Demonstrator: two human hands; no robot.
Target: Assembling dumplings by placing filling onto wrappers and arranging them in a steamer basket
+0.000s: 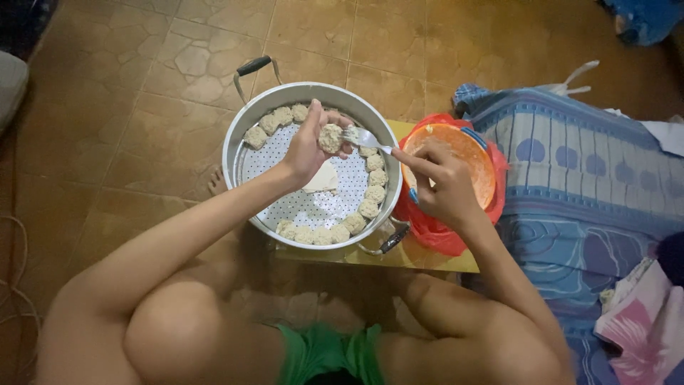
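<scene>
Above the round perforated metal steamer tray, the left hand cups a pale round dumpling; the right hand pinches a metal fork. Pressing the filling gently should keep it intact.

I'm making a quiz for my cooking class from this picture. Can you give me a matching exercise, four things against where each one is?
Things:
1. fork
2. dumpling being filled
3. orange bowl
4. finished dumplings

Places:
A. in the left hand
B. on a red plastic bag, right of the steamer
C. in the right hand
D. along the rim of the steamer tray

Pairs: 1-C, 2-A, 3-B, 4-D
</scene>
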